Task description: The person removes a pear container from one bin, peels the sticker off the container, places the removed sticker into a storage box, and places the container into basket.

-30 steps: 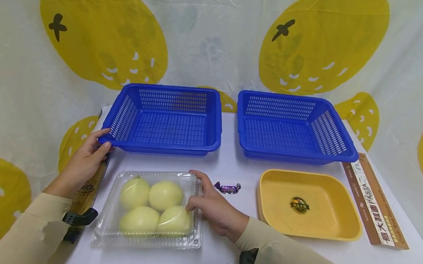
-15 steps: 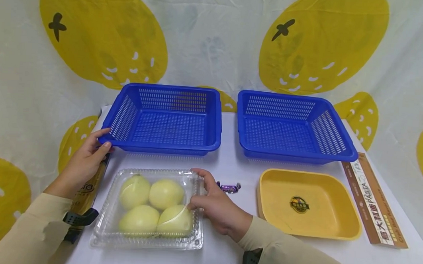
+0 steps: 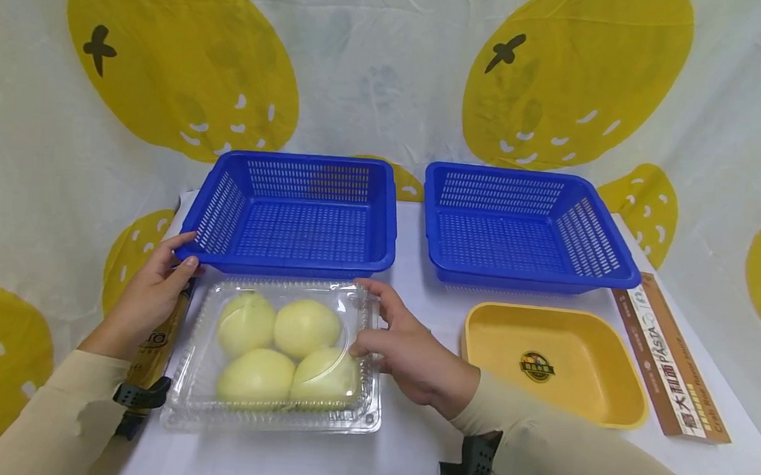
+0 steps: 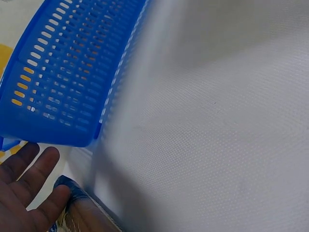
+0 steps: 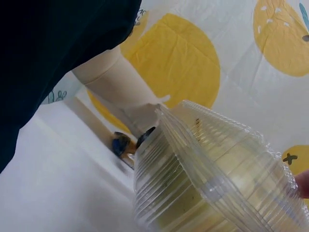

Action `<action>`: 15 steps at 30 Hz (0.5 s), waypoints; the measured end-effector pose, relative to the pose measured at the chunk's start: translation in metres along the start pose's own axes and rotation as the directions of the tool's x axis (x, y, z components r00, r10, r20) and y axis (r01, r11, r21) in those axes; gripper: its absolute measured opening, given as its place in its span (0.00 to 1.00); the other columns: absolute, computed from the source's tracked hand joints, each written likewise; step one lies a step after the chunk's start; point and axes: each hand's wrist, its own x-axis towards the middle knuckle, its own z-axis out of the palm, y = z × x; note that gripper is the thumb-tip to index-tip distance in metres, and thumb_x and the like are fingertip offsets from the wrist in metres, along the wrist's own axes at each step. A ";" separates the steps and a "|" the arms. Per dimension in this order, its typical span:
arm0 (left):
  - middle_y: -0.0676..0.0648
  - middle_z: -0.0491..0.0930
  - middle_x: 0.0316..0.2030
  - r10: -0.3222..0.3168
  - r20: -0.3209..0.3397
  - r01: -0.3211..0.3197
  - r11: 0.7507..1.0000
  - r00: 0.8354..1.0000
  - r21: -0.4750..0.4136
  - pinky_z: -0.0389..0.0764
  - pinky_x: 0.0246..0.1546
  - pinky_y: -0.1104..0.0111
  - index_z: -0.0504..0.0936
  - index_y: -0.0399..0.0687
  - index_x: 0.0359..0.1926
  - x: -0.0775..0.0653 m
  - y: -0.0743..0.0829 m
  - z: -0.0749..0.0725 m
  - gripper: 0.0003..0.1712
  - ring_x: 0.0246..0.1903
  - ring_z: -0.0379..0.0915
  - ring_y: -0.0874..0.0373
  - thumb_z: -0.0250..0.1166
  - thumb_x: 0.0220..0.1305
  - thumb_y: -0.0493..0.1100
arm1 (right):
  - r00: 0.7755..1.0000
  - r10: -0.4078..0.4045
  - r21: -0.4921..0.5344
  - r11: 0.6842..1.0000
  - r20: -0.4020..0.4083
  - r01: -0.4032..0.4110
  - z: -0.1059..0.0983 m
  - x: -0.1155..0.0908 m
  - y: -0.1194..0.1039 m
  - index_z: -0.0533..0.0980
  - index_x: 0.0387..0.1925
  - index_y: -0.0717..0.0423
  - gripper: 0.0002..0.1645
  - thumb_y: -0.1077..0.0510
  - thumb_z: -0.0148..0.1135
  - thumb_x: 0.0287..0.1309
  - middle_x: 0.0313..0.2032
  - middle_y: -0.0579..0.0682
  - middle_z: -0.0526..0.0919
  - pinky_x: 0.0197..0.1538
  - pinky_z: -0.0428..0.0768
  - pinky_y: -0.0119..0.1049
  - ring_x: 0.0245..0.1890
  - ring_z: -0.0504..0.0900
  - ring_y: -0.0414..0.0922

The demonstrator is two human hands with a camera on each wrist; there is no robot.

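Note:
In the head view my right hand (image 3: 416, 354) grips the right edge of a clear plastic clamshell box (image 3: 274, 418), thumb on top of the lid. Several round pale yellow-green fruits (image 3: 307, 328) sit inside it. The box's ribbed side fills much of the right wrist view. My left hand (image 3: 159, 272) pinches the near left corner of the left blue basket (image 3: 288, 267). In the left wrist view, other fingers (image 4: 41, 171) extend below that basket's corner. A golden pasta packet (image 3: 158, 341) lies partly under my left forearm.
A second blue basket (image 3: 533, 280) stands at the back right. In front of it sits a yellow tray (image 3: 579, 391), partly behind my right sleeve. A brown pasta box (image 3: 673, 368) lies along the right table edge. A patterned cloth (image 3: 375, 86) hangs behind.
My right hand and the fruit box have moved slightly right and up in the head view, toward the left basket. The purple candy is now hidden behind that hand. My left hand holds its place.

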 end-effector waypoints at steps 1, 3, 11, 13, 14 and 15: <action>0.27 0.68 0.71 0.003 -0.002 -0.003 1.000 1.000 0.005 0.72 0.66 0.41 0.48 0.56 0.87 0.000 0.000 0.000 0.36 0.64 0.70 0.35 0.45 0.87 0.57 | 1.000 -0.006 -0.001 1.000 0.003 0.006 -0.001 0.000 -0.004 0.58 0.80 0.42 0.58 0.68 0.64 0.46 0.77 0.59 0.57 0.45 0.80 0.44 0.57 0.76 0.56; 0.28 0.70 0.70 0.008 -0.008 -0.008 1.000 1.000 0.021 0.75 0.62 0.53 0.49 0.56 0.87 0.000 -0.001 -0.001 0.36 0.61 0.72 0.41 0.45 0.87 0.57 | 1.000 -0.017 -0.007 1.000 0.000 0.017 -0.002 0.001 -0.010 0.58 0.80 0.42 0.58 0.68 0.64 0.47 0.77 0.57 0.57 0.45 0.81 0.45 0.58 0.75 0.56; 0.28 0.71 0.69 0.032 -0.029 -0.032 0.999 0.999 0.017 0.77 0.52 0.70 0.51 0.54 0.86 -0.001 -0.001 0.000 0.36 0.54 0.72 0.58 0.47 0.87 0.56 | 0.999 -0.029 -0.017 0.999 -0.029 0.028 -0.006 0.007 -0.035 0.58 0.80 0.40 0.56 0.66 0.64 0.49 0.76 0.56 0.59 0.52 0.78 0.50 0.65 0.70 0.59; 0.28 0.71 0.67 0.037 -0.042 -0.036 0.999 0.998 0.007 0.76 0.46 0.76 0.52 0.54 0.86 -0.002 -0.002 0.001 0.36 0.53 0.72 0.58 0.48 0.87 0.55 | 0.999 -0.027 -0.014 1.000 -0.040 0.027 -0.007 0.009 -0.042 0.58 0.80 0.39 0.56 0.66 0.64 0.49 0.75 0.55 0.60 0.53 0.76 0.53 0.66 0.68 0.58; 0.28 0.71 0.67 0.032 -0.047 -0.031 1.000 0.998 0.003 0.77 0.44 0.77 0.53 0.54 0.86 -0.002 -0.001 0.001 0.36 0.52 0.72 0.57 0.48 0.86 0.56 | 0.999 -0.029 -0.010 1.000 -0.043 0.029 -0.008 0.011 -0.047 0.58 0.80 0.39 0.56 0.66 0.63 0.49 0.75 0.56 0.61 0.54 0.76 0.54 0.67 0.68 0.58; 0.28 0.70 0.68 0.020 -0.051 -0.020 1.000 0.998 -0.003 0.77 0.42 0.78 0.53 0.55 0.86 -0.002 -0.001 0.002 0.36 0.52 0.72 0.55 0.48 0.86 0.56 | 0.998 -0.030 -0.008 1.000 -0.050 0.030 -0.008 0.012 -0.051 0.58 0.80 0.39 0.56 0.66 0.63 0.49 0.73 0.56 0.62 0.54 0.75 0.55 0.67 0.67 0.58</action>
